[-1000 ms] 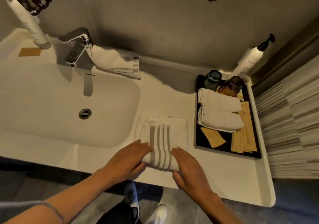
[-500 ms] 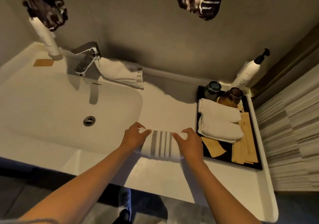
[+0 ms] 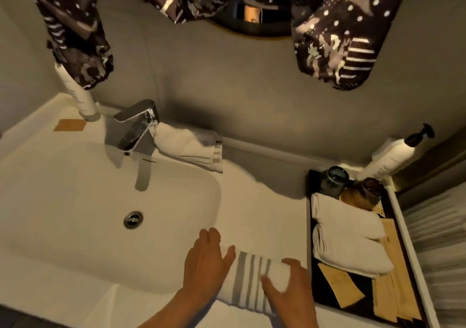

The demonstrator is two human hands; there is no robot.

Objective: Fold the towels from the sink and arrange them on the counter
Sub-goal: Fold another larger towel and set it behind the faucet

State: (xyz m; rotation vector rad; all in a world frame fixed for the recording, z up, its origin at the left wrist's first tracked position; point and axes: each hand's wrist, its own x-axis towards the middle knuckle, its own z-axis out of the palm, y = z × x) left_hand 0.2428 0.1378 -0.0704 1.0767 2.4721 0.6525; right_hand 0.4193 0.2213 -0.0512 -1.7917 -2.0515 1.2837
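A white towel with grey stripes (image 3: pixel 248 281) lies folded into a narrow band on the white counter (image 3: pixel 272 206), right of the sink basin (image 3: pixel 83 201). My left hand (image 3: pixel 205 264) rests on its left end, fingers spread flat. My right hand (image 3: pixel 290 289) curls around its right end. Another folded white towel (image 3: pixel 187 147) lies behind the basin, beside the chrome faucet (image 3: pixel 137 125). Two rolled white towels (image 3: pixel 348 239) lie on the black tray (image 3: pixel 310 226) at the right.
The tray also holds two dark glasses (image 3: pixel 353 185) and brown paper packets (image 3: pixel 393 284). A pump bottle (image 3: pixel 393 158) stands behind it, a white tube (image 3: pixel 78 93) at the back left. A mirror above reflects patterned sleeves. The counter's right edge runs along a striped wall.
The towel has been folded from a wide square into a narrow band. Both hands moved up with the fold, then settled on its two ends. The camera view has tilted upward.
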